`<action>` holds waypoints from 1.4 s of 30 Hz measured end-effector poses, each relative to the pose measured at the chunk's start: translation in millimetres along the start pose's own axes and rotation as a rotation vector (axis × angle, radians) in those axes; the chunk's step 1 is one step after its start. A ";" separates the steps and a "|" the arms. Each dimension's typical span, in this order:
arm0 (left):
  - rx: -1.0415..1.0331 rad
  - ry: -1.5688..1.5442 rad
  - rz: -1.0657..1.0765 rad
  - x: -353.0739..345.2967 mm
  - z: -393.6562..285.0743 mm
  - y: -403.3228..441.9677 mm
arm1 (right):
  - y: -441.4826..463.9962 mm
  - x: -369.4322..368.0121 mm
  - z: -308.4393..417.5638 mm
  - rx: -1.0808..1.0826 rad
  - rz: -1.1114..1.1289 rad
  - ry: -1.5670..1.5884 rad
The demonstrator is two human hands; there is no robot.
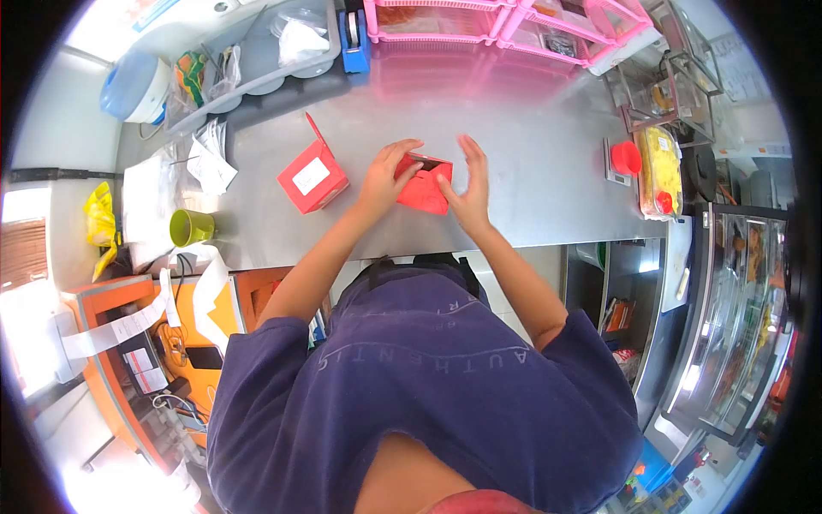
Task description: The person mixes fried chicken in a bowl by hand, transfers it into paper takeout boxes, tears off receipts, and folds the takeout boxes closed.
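Note:
A small red box (423,196) stands on the metal counter in front of me, its top open and dark inside. My left hand (382,178) grips its left side, with the thumb at the opening. At the box's right edge, my right hand (472,190) touches it with the thumb while the other fingers stretch upward, apart from the box. To the left of my hands sits a second red box (329,176) with a white label and a flap sticking up.
The steel counter (548,163) holds a grey tray (248,94), a blue tape dispenser (354,53) and pink racks (437,38) at the back. A green cup (192,227) and papers (211,163) are left. A scale (614,176), red tape roll (626,158) and yellow package (659,163) lie right.

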State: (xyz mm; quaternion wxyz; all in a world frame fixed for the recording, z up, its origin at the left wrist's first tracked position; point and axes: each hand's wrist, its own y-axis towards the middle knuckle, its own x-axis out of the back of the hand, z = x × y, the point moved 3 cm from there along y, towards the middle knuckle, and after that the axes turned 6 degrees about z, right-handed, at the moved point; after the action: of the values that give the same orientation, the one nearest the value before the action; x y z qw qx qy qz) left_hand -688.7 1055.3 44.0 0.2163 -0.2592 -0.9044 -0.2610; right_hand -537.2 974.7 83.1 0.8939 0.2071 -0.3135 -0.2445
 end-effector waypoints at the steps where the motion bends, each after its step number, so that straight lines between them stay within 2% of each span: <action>1: 0.002 0.004 0.002 -0.2 1.1 -0.5 | -12.4 4.5 3.2 -0.138 0.035 0.043; 3: 0.008 0.009 0.010 -0.1 0.4 -5.4 | -45.9 12.0 8.3 -0.418 0.104 0.130; 7: -0.096 0.221 -0.015 1.1 -11.8 -15.5 | -64.1 -10.3 22.9 -0.396 0.186 -0.001; 9: -0.161 0.266 -0.054 3.4 -17.8 -20.5 | -63.3 -18.7 17.0 -0.399 0.110 0.026; 12: -0.012 0.102 -0.078 7.9 -20.8 -24.9 | -57.4 -23.6 10.7 -0.369 0.071 0.048; 18: 0.057 0.009 0.057 20.3 -22.8 -9.0 | -49.7 -33.0 -11.4 -0.474 0.078 0.316; 21: 0.250 -0.203 0.102 22.5 -10.0 -5.4 | -50.1 -32.5 -14.0 -0.453 0.133 0.357; 24: 0.468 -0.344 0.306 23.5 -9.7 -5.5 | -52.3 -28.9 -16.7 -0.413 0.205 0.304; 27: 0.445 -0.412 0.329 27.7 -13.1 -6.4 | -54.6 -29.4 -16.2 -0.394 0.198 0.285; 32: 0.468 -0.379 0.328 29.4 -12.9 -13.7 | -58.0 -32.6 -10.7 -0.491 0.082 0.298; 36: 0.448 -0.323 0.328 27.8 -12.1 -16.3 | -55.3 -36.0 -11.9 -0.472 0.088 0.249; 42: 0.510 -0.479 0.378 29.0 -5.6 -12.7 | -51.5 -40.5 -12.7 -0.491 0.103 0.203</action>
State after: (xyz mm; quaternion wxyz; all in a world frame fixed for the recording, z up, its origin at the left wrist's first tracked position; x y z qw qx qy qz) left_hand -717.1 1053.2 59.0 0.1010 -0.4126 -0.9014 0.0844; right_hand -572.4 959.5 28.5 0.9555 -0.0087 -0.1636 -0.2455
